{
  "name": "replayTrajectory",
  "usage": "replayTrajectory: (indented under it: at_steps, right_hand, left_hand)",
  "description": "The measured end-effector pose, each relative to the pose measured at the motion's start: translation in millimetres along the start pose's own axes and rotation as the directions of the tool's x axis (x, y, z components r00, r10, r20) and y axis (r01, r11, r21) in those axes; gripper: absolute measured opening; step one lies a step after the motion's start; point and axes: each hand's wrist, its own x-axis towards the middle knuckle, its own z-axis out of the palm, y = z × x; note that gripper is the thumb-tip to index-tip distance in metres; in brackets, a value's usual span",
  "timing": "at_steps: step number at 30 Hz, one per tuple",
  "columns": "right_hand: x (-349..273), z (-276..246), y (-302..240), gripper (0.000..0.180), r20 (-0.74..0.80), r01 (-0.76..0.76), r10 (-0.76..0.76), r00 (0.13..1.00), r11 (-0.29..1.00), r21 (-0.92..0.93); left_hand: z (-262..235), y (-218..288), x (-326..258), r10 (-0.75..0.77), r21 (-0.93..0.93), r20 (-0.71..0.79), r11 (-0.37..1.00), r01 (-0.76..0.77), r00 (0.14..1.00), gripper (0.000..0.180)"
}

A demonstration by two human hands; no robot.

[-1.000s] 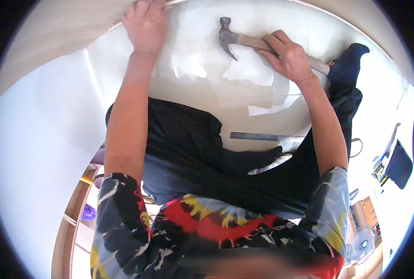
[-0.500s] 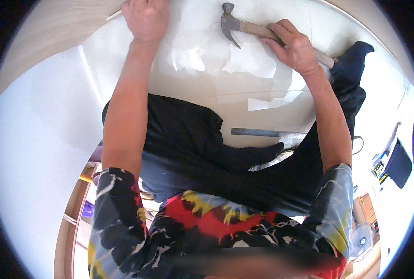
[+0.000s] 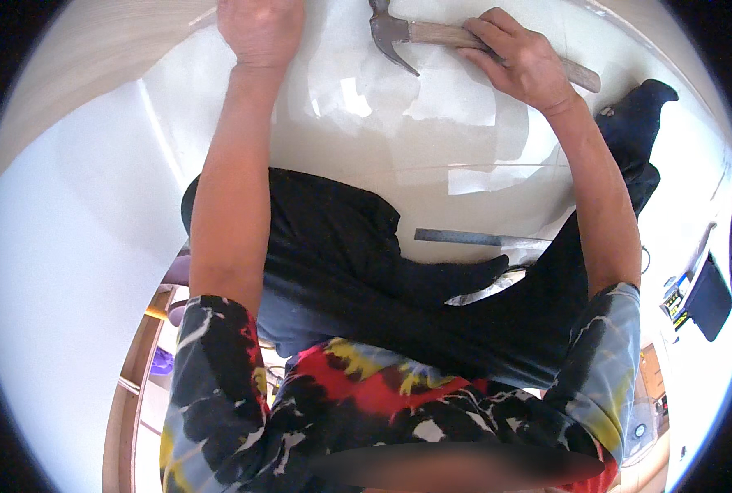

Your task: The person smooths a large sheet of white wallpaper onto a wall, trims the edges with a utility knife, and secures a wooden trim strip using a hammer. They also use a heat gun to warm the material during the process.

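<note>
My right hand (image 3: 524, 62) is closed round the wooden handle of a claw hammer (image 3: 440, 34). Its dark metal head points left, with the claw curving down toward me above the shiny tiled floor (image 3: 366, 148). At the top edge, left of the hammer, is my left hand (image 3: 260, 31). Its fingers run out of the picture, so what they hold or touch is hidden. A pale wooden panel (image 3: 136, 49) lies beside that hand at the upper left.
A steel ruler (image 3: 456, 237) rests on the floor between my black-trousered legs. My foot in a dark sock (image 3: 641, 103) is at the right, near the hammer's handle end. At far right lies a dark flat object (image 3: 708, 297); a wooden frame (image 3: 127, 386) stands at lower left.
The hammer and my right hand have moved up and a little left, away from my foot. My left hand has shifted slightly right and farther past the top edge.
</note>
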Motion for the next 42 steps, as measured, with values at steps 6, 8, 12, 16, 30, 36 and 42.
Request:
replayTrajectory:
  at_steps: [6,8,12,16,30,36,42]
  right_hand:
    - [2,4,3,0.035,0.033,-0.008,0.010,0.999,0.998,-0.062]
    - [3,4,2,0.036,0.012,0.017,-0.016,1.000,0.998,-0.059]
    - [15,-9,2,0.052,0.222,-0.123,0.125,0.967,0.992,-0.022]
    - [9,-8,-2,0.037,0.064,0.180,-0.178,0.982,0.983,-0.040]
    - [4,2,-15,0.037,0.038,0.268,-0.266,0.963,0.960,-0.085]
    - [24,12,50,0.033,0.090,0.094,-0.077,0.993,0.975,-0.202]
    - [-41,10,-45,0.036,0.087,-0.078,0.090,0.992,0.988,-0.133]
  left_hand:
    - [3,-1,0,0.002,0.023,-0.020,1.000,-0.001,1.000,0.023]
    - [9,2,-6,-0.147,-0.205,-0.029,0.969,0.138,0.989,0.023]
    - [10,2,-5,-0.133,-0.203,-0.041,0.972,0.122,0.990,0.021]
    - [7,2,-1,0.016,0.012,-0.009,1.000,-0.016,1.000,0.020]
    - [1,-2,-2,0.011,0.008,0.019,1.000,-0.011,1.000,0.017]
    - [9,9,-6,-0.269,-0.397,0.031,0.881,0.258,0.963,0.017]
    - [8,13,-11,-0.103,0.071,0.055,0.993,0.099,0.993,0.022]
